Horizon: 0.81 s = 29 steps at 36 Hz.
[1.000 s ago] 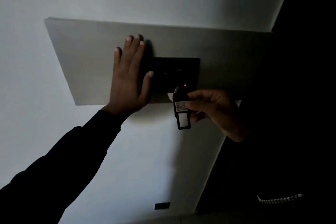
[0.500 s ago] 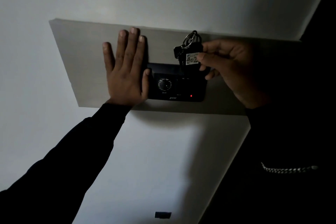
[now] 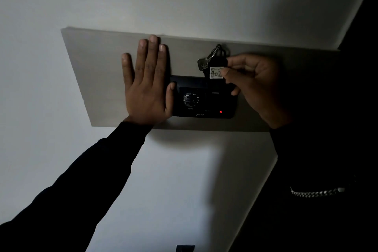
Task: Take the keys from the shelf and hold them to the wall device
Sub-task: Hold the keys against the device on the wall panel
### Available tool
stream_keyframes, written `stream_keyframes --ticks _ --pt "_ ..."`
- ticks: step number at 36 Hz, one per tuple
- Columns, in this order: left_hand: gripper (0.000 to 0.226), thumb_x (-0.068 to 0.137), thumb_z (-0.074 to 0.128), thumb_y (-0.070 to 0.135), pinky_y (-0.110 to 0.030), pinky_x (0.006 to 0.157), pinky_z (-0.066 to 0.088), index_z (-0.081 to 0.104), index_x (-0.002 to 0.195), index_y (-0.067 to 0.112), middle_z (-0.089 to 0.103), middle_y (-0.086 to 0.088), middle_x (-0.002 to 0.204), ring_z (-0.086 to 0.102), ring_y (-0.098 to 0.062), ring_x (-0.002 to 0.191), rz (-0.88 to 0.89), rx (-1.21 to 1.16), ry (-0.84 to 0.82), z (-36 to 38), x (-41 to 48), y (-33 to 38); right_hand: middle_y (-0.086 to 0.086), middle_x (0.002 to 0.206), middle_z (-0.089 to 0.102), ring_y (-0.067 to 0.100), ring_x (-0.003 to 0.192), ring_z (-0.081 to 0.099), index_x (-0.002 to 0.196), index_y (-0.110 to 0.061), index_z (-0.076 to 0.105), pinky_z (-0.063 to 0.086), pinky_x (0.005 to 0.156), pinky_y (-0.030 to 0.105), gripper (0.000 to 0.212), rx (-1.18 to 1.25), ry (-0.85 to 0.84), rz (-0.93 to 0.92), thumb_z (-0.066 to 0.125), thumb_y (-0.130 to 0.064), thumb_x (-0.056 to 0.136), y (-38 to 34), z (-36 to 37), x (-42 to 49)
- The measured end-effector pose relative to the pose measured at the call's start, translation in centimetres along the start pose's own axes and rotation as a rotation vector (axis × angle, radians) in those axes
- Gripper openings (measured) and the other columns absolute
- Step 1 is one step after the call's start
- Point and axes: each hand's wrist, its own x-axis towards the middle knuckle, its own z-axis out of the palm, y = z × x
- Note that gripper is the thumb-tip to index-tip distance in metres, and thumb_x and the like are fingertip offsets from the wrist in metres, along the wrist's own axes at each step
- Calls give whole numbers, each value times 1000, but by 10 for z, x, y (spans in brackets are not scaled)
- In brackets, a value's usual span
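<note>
The keys (image 3: 212, 65) are already off the shelf and up at the wall, so the fetching part of the task looks done; what remains, as far as one can judge, is only to keep the bunch against the wall device (image 3: 204, 98) until it answers, and the small red light (image 3: 221, 111) at its lower right gives no sign either way. The bunch sits just right of the frame's centre, pinched between thumb and fingertips of the right hand (image 3: 255, 86), which is closed on the black fob bearing a white paper tag (image 3: 216, 72) with handwritten figures. The fob's lower end overlaps the top edge of the black device; whether it actually touches cannot be told in this dim light. The bunch's long axis runs nearly vertical in the frame, the metal ring and silver key at the top, pointing toward the upper edge of the grey wall panel (image 3: 98, 71), the fob hanging toward the device. The left hand (image 3: 146, 84) lies flat and spread on that panel at centre left, fingers pointing up, holding nothing, its thumb touching the device's left edge.
</note>
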Motion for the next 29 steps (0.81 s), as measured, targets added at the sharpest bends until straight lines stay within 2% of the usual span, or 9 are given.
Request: stream_keyframes --ticks 4,7,13,17,19,22,23,26,29 --pt "66 99 26 41 -57 125 11 23 156 7 32 -20 162 18 -33 154 3 -13 -1 -1 0 1 11 75 68 9 64 61 90 0 67 48 65 13 13 -93 58 -87 71 4 78 2 2 -10" --pt "66 99 27 40 -57 125 12 24 156 7 33 -20 161 20 -34 153 3 -17 6 -2 0 0 13 68 64 9 57 52 82 6 69 40 57 11 7 -182 102 -137 68 9 76 6 3 -18" --pt "66 98 29 39 -59 124 14 24 156 7 31 -19 162 22 -33 154 13 -17 17 -2 0 0 8 61 58 10 51 45 78 -5 68 37 52 21 11 -288 105 -129 66 6 76 16 -2 -21" --pt "66 98 28 39 -57 125 11 24 156 7 30 -18 163 16 -29 156 13 -16 22 -1 0 0 11 65 64 26 52 51 85 -8 68 40 52 24 14 -352 124 -245 61 0 75 -2 -7 -11" --pt "66 98 28 39 -56 126 10 24 156 7 29 -18 163 11 -25 157 10 -14 25 0 -1 0 10 71 65 18 55 55 90 -6 70 41 55 18 22 -401 81 -319 56 2 74 -17 -6 -7" --pt "67 99 28 40 -53 127 6 23 157 7 28 -17 164 8 -24 157 17 -9 33 1 -1 -1 4 87 65 -9 62 51 98 -6 72 34 63 0 38 -529 -81 -450 52 8 69 -42 -2 -3" --pt "67 99 28 40 -52 127 5 22 157 8 27 -16 164 8 -24 157 19 -7 34 1 -1 -1 3 91 65 -9 67 50 102 -7 72 33 67 -1 42 -577 -150 -483 52 8 68 -49 0 -1" --pt "67 99 27 40 -52 127 4 22 157 8 22 -13 165 8 -24 158 22 2 39 1 -2 -2 10 105 64 16 92 59 113 -13 70 48 84 21 50 -734 -337 -522 52 3 69 -62 7 5" --pt "66 99 26 40 -53 127 6 23 157 7 20 -12 165 9 -24 157 24 7 43 1 -2 -1 8 110 61 26 101 58 114 -16 68 50 89 39 45 -904 -446 -530 55 -7 73 -65 14 10"
